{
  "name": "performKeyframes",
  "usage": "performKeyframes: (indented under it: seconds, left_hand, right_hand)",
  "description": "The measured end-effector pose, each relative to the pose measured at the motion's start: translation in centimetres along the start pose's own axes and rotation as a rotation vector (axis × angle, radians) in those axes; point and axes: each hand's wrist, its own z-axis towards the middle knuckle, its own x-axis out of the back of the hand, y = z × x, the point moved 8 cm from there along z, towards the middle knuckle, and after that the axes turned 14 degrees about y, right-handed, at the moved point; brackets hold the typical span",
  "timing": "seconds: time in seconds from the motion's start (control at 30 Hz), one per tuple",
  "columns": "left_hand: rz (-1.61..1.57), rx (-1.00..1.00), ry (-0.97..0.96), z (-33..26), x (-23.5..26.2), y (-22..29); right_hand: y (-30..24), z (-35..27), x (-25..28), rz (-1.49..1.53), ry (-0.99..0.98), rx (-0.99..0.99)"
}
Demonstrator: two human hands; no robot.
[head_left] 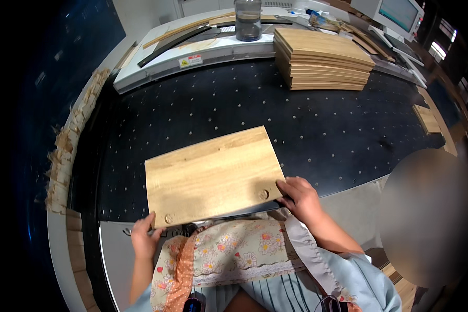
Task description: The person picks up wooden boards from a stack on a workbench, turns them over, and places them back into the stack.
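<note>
A light wood-grain board (213, 174) is held in front of me, tilted, with its far side over the black table. Two round holes show near its near edge, one toward each corner. My left hand (145, 236) grips the near left corner, thumb at the edge. At the near right corner my right hand (300, 196) is closed on the board, its thumb on the top face. The fingers under the board are hidden.
The black table (192, 109) is dotted with small round studs. A stack of similar boards (322, 60) stands at its far right. Behind are a water bottle (248, 21), dark strips and a monitor (395, 15). A small board (426, 119) lies at right, near a blurred shape.
</note>
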Motion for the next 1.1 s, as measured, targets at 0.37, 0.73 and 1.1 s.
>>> performKeyframes:
  seconds: [0.37,0.73,1.1]
  left_hand:
    - [-0.116,0.06,-0.021,-0.1,-1.6,2.8]
    - [-0.119,-0.185,0.124,1.2,-4.8,3.1]
    - [-0.016,-0.031,0.209,0.3,-6.2,0.1]
  right_hand:
    - [2.3,-1.2,2.9,0.001,0.011,-0.093]
    - [3.3,-0.9,2.9,-0.014,0.138,-0.129]
    - [3.4,-1.7,2.1,-0.149,0.062,-0.08]
